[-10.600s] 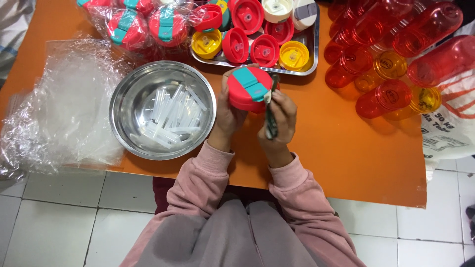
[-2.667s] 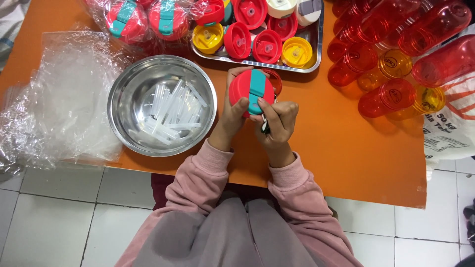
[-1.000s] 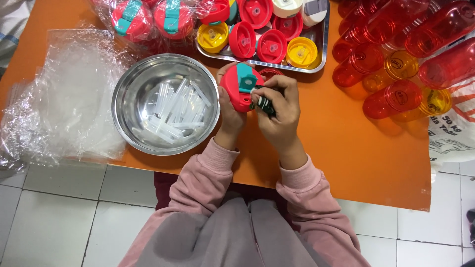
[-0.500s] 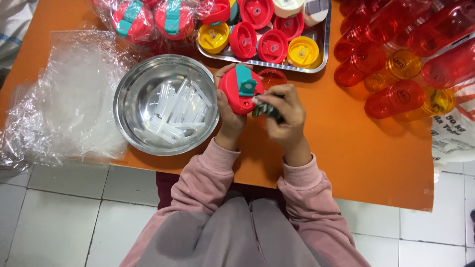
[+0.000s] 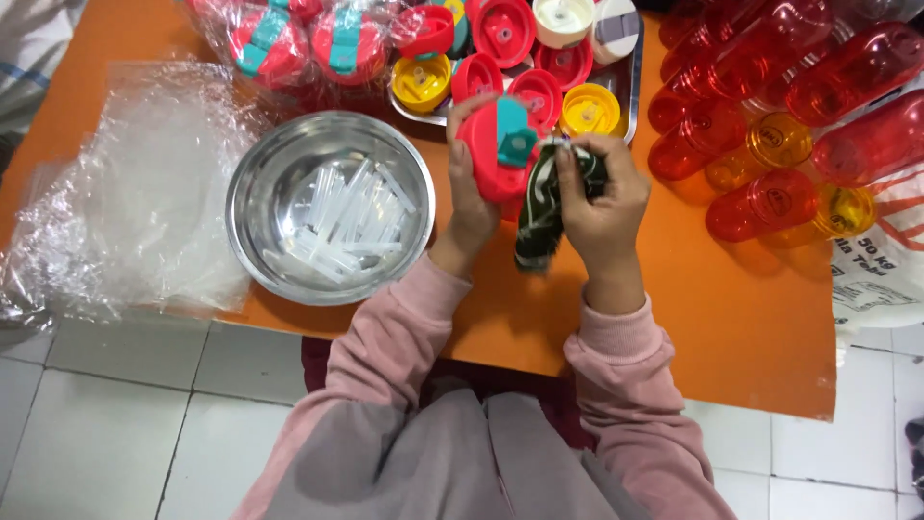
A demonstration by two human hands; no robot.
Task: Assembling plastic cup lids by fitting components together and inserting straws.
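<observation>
My left hand (image 5: 470, 207) holds a red bottle lid (image 5: 489, 152) with a teal flip cap, tilted up over the orange table (image 5: 674, 318). My right hand (image 5: 602, 197) grips a dark striped cloth (image 5: 541, 207) and presses its top against the lid's teal part. The cloth hangs down between both hands. A steel bowl (image 5: 260, 173) with several clear plastic straws (image 5: 346, 217) stands just left of my left hand.
A metal tray (image 5: 630, 91) of red and yellow lids lies behind my hands. Wrapped red lids (image 5: 298, 43) sit at the back left, crumpled clear plastic (image 5: 125, 193) at the left. Red and yellow transparent bottles (image 5: 770, 106) lie at the right, beside a white sack (image 5: 881, 265).
The lid has been turned so the teal cap faces my right hand. My right hand has shifted on the cloth, which now hangs down longer between the hands.
</observation>
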